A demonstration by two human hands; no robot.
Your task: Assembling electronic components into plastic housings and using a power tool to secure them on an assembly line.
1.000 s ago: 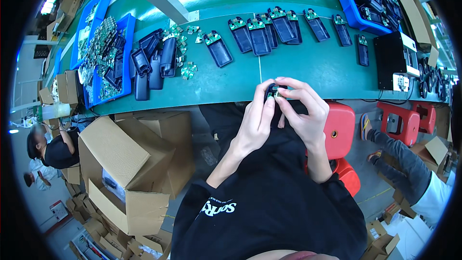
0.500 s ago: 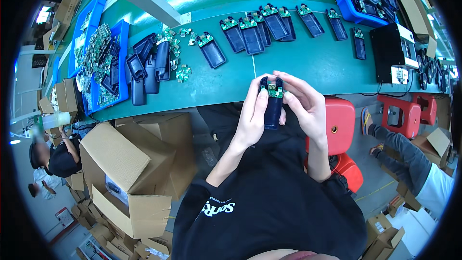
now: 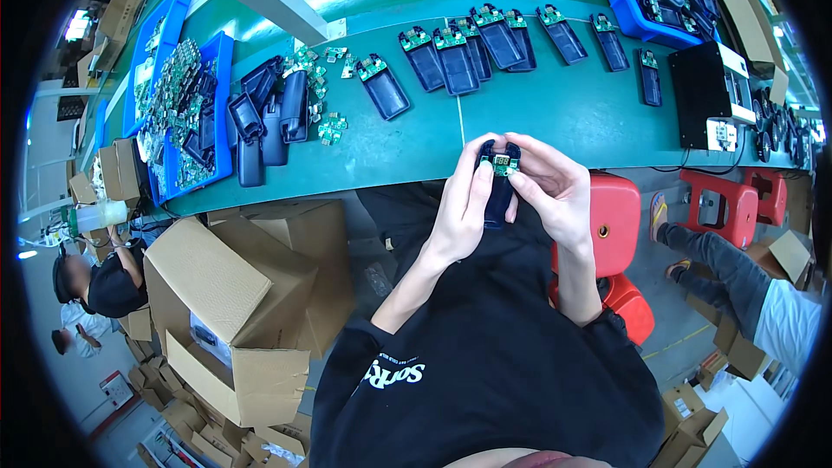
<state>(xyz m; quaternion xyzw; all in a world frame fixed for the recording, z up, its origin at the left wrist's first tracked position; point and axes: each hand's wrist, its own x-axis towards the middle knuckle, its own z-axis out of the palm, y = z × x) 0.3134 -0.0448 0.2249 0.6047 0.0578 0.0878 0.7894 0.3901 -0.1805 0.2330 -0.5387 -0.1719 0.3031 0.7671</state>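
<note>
In front of my body, at the table's near edge, both hands hold a dark blue plastic casing (image 3: 497, 202) with a green circuit board (image 3: 502, 162) across its upper end. A small display part sits on that board. My left hand (image 3: 464, 204) is closed around the casing's left side, its thumb on the board's left edge. From the right, my right hand (image 3: 556, 186) grips it, with the thumb against the board's right edge. My fingers hide the casing's sides and back. Several similar casings with boards (image 3: 457, 69) lie farther out on the table.
Loose circuit boards fill a blue bin (image 3: 224, 78) at left, beside bare casings (image 3: 295, 104). Another blue bin (image 3: 637, 22) at far right holds casings. A black box-shaped device (image 3: 698, 91) stands near it. Red stools (image 3: 614, 224) and an open carton (image 3: 217, 277) flank me.
Both hands and the casing have shifted slightly right. The casing's lower part shows less than before, and my left thumb now sits nearer the board's display.
</note>
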